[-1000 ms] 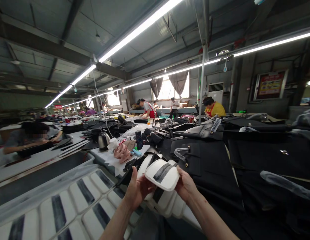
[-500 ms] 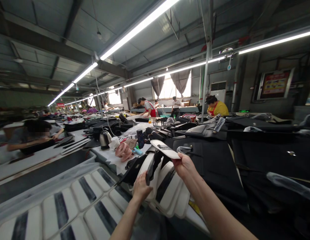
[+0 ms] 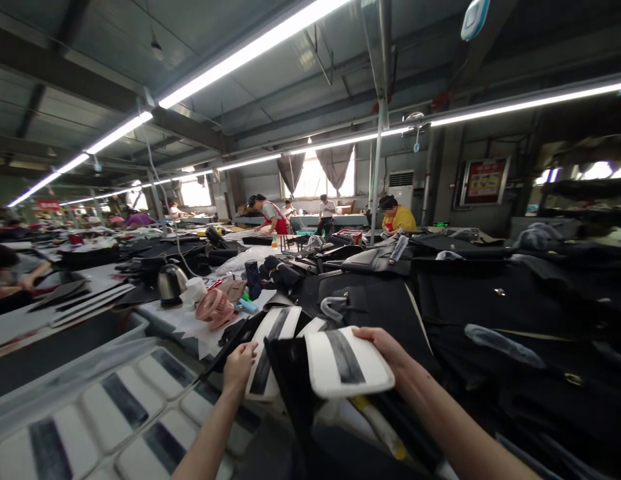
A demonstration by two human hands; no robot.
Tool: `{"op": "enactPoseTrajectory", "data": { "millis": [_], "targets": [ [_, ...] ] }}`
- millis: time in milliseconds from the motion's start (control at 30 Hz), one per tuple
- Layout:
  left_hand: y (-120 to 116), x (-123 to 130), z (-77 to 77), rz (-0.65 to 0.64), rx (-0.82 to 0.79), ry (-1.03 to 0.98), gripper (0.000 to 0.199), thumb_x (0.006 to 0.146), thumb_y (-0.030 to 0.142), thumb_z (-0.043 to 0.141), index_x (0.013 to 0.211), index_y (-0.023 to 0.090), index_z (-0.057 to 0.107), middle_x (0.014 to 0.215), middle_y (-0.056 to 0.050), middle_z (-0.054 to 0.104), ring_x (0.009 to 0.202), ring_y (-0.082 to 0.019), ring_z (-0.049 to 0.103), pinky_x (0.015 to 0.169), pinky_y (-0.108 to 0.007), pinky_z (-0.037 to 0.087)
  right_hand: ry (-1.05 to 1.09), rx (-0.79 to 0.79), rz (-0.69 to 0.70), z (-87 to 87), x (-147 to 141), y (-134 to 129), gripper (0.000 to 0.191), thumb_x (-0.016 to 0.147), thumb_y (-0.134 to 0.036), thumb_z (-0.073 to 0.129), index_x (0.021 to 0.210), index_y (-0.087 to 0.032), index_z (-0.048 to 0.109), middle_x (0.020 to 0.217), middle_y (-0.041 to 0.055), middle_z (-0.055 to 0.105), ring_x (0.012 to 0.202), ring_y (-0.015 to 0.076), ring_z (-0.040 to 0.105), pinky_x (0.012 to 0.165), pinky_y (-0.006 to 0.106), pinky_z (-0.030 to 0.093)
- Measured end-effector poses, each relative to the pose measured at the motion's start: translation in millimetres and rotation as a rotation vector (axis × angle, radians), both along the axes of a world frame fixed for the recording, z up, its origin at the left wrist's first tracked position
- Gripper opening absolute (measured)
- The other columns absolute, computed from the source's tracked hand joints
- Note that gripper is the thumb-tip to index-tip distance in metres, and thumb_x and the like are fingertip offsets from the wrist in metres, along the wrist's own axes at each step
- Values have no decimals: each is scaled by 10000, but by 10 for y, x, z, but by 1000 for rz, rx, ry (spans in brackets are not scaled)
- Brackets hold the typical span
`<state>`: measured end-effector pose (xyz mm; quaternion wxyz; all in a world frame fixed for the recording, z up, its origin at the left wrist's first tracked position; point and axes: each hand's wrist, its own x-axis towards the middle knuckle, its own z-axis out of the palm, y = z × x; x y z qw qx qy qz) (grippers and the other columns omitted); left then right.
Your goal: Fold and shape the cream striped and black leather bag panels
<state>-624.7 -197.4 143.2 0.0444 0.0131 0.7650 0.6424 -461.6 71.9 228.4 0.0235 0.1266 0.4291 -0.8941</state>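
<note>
Nearer you than the pink fan (image 3: 216,309), to its right: white striped panel (image 3: 315,367), far corner pinched by your right hand (image 3: 387,353). Your left hand (image 3: 239,367), curled beside a second striped panel (image 3: 276,333); can't tell if it grips. Step looks like handling panels singly; next move calls for steady fingers. Kettle (image 3: 171,285) left of fan, slightly beyond.

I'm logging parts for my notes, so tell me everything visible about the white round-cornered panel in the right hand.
The white, round-cornered panel looks stiff and smooth, its exact material unclear. One smudgy dark grey stripe crosses its middle from upper to lower edge. Its striped face is turned towards the camera. The bare right hand grips its upper right corner; contact with the black sheet at its left is unclear.
</note>
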Motion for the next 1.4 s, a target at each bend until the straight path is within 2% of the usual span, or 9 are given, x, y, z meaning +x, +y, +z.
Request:
{"op": "enactPoseTrajectory", "data": {
  "millis": [200,400,567,833,933,1033,1100,1200,1400],
  "targets": [
    [235,635,164,-345,119,-229,642,686,706,693,1052,179,689,1339,-186,564,822,-316,704,567,-406,583,77,80,64,-460,493,-25,220,830,-183,697,1032,-99,672,881,113,728,697,189,681,656,275,557],
    [399,888,165,-334,141,-160,715,675,658,743,1221,218,605,1293,-152,570,968,-282,651,621,-319,576,174,164,187,-521,730,108,349,833,-259,735,1150,-130,670,967,105,731,817,181,694,749,248,529],
    [348,1024,108,-326,171,-80,631,704,587,759,1184,204,616,1234,-96,592,829,-168,633,648,-238,534,188,267,221,-377,1029,435,355,826,-276,747,1140,-123,688,1001,115,729,823,188,698,747,250,526],
    [433,1688,-221,-440,176,-42,647,677,468,816,1211,233,537,1096,-57,626,687,-133,625,591,-235,530,14,452,248,149,1900,965,318,774,-222,746,1042,-55,715,949,161,740,777,235,716,707,282,535],
    [518,1908,-178,-367,197,50,806,600,405,865,1287,294,457,1297,-75,528,688,-120,607,563,-234,534,-27,528,220,340,2242,1054,289,778,-181,684,1021,-25,702,929,167,740,785,250,720,734,342,535],
    [577,2089,1,-531,173,54,951,571,326,884,1392,366,406,1407,-68,482,674,-108,584,516,-201,480,-82,575,188,471,2542,1059,239,771,-156,643,956,-20,708,889,154,743,801,254,723,763,381,530],
    [592,2188,123,-774,123,3,655,672,325,827,1277,295,575,1154,-45,648,634,-110,550,517,-196,434,-119,592,192,504,2717,1044,245,763,-154,640,954,-20,715,897,169,742,803,253,723,757,374,532],
    [589,2293,211,-1055,46,41,139,811,305,700,878,187,731,803,-21,663,683,-147,541,613,-227,433,-143,608,199,472,2944,1040,253,756,-152,648,962,-32,731,886,171,745,782,231,724,741,334,534],
    [573,2405,167,-1162,-78,103,106,842,256,643,836,183,721,785,-15,635,756,-168,541,695,-239,427,-208,577,194,299,3236,1017,276,746,-197,671,963,-42,741,907,200,739,795,254,724,755,383,532]
  ]
}}
